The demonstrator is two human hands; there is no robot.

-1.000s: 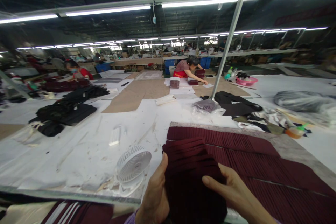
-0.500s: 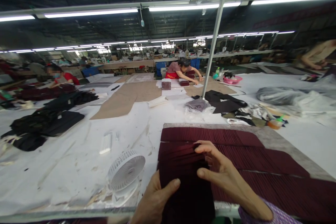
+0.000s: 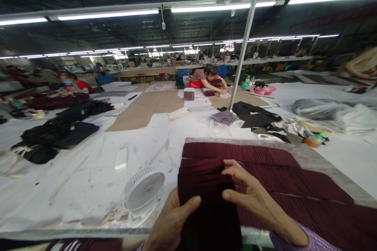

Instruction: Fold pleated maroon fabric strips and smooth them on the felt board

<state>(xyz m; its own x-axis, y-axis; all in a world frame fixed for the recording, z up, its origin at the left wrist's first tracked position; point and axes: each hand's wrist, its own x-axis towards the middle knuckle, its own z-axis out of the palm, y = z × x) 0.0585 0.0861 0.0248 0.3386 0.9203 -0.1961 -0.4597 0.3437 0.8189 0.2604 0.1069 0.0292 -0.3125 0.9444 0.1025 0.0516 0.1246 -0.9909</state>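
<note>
A stack of dark maroon fabric pieces (image 3: pixel 206 208) is held up in front of me, its upper layers slightly fanned. My left hand (image 3: pixel 176 213) is closed around the stack's left side, thumb on top and the other fingers hidden beneath. At the right edge, my right hand (image 3: pixel 250 196) has its fingers curved, fingertips touching the upper layers and thumb resting on the cloth. Beyond and to the right, overlapping rows of maroon fabric pieces (image 3: pixel 259 172) lie on a grey sheet on the table.
A white fan (image 3: pixel 144 192) stands left of my hands, with a white device (image 3: pixel 121 158) behind it. Dark clothing (image 3: pixel 59 133) lies at left. A metal pole (image 3: pixel 246 39) rises beyond the rows. A co-worker (image 3: pixel 203 78) leans over the far table near a pink basin (image 3: pixel 264 90).
The view has shifted slightly, so the surroundings appear a little further right. My right fingertips have moved slightly along the stack's upper edge; my left hand keeps its hold.
</note>
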